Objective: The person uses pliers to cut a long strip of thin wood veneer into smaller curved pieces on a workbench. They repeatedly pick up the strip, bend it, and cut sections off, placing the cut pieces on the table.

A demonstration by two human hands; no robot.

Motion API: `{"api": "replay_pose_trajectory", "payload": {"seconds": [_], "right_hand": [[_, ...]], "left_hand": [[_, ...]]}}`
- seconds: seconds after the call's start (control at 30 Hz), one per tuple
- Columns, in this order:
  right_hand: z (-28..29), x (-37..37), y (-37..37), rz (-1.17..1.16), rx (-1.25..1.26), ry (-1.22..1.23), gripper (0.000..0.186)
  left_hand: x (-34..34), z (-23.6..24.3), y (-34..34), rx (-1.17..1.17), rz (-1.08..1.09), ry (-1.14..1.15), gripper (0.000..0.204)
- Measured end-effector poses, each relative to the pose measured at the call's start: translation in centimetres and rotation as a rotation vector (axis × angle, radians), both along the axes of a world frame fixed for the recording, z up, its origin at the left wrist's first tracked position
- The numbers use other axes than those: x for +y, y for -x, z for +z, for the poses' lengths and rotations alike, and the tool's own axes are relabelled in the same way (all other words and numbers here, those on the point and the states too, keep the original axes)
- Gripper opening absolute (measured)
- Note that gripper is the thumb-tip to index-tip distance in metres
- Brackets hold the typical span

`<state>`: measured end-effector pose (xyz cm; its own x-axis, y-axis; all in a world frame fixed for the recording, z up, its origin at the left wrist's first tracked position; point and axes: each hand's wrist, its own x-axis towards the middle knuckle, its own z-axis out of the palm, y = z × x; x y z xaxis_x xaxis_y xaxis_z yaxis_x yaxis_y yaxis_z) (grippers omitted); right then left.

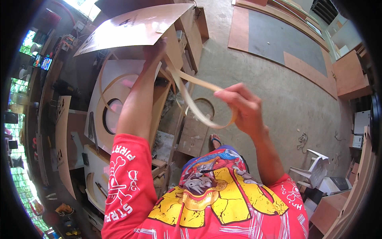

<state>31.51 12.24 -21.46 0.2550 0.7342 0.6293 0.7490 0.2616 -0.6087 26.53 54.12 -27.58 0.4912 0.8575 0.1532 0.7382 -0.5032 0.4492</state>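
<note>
A long, thin tan strip (191,104), looking like wood edging, bends into a loop in front of me. My right hand (244,107) pinches it at the loop's right end, with the fingers closed. From there, both runs of the strip go up and left toward my left hand (156,49). That hand is raised at the lower edge of a glossy, curved tan sheet (135,30). Shadow and the sheet hide its fingers, so I cannot tell whether it grips the sheet or the strip. Below my left forearm lies a white panel (97,115) with a round hole.
Another curved strip (104,75) lies over the white panel. A wooden cabinet (193,38) stands beyond the sheet. Large boards (274,38) lie on the concrete floor at the far right. A white plastic chair (316,169) is at the right. A cluttered shelf (41,115) runs along the left.
</note>
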Motion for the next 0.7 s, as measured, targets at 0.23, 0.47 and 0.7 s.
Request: {"api": "replay_pose_trajectory", "payload": {"seconds": [0.23,0.47,0.7], "right_hand": [[-2.3,-1.6,-1.7,-0.089,0.006,-0.001,0.037],[-2.9,-2.0,2.0,-0.087,0.067,-0.046,0.024],[0.3,-0.8,5.2,-0.128,0.171,-0.027,0.009]], "left_hand": [[0.3,-0.6,-0.2,0.059,-0.081,-0.077,0.061],[2.2,-2.1,-0.4,0.016,-0.125,-0.157,0.068],[2.5,-3.1,-2.1,-0.067,-0.107,-0.091,0.056]]}}
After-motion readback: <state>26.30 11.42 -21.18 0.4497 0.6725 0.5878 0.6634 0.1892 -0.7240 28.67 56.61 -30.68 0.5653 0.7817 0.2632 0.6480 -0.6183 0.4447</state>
